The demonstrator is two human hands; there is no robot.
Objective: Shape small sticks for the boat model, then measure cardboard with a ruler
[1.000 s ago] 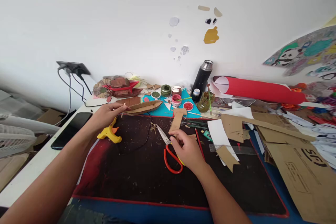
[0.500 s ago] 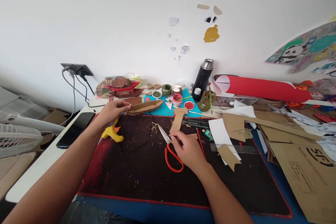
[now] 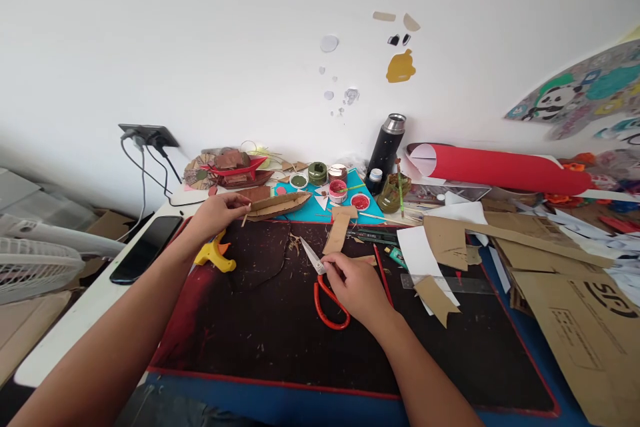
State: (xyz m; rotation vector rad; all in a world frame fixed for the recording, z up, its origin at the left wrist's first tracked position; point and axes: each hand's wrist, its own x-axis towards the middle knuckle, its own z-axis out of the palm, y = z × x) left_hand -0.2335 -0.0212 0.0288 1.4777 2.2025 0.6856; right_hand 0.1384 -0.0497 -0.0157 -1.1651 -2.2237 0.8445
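My left hand (image 3: 223,215) is closed at the left end of a small cardboard boat (image 3: 280,205), fingertips on its rim. A thin strip (image 3: 245,220) sticks out below those fingers; I cannot tell whether it is pinched too. The boat's pointed end faces right, over the blue sheet. My right hand (image 3: 356,283) has its fingers pinched at the pivot of red-handled scissors (image 3: 331,310). The scissors lie on the dark mat (image 3: 280,340), blades pointing up and left; the hand hides part of them. A cardboard strip (image 3: 338,232) lies just beyond my right fingers.
A yellow tool (image 3: 216,255) lies below my left hand, near a phone (image 3: 146,250). Open paint jars (image 3: 317,173) stand on a blue sheet (image 3: 310,213). Behind are a black flask (image 3: 387,143) and a jar with a brush (image 3: 394,195). Cardboard (image 3: 570,320) fills the right side.
My left hand and the thin strip have shifted slightly right along the boat's end. My right hand and the scissors stay in place; the view has moved a little.
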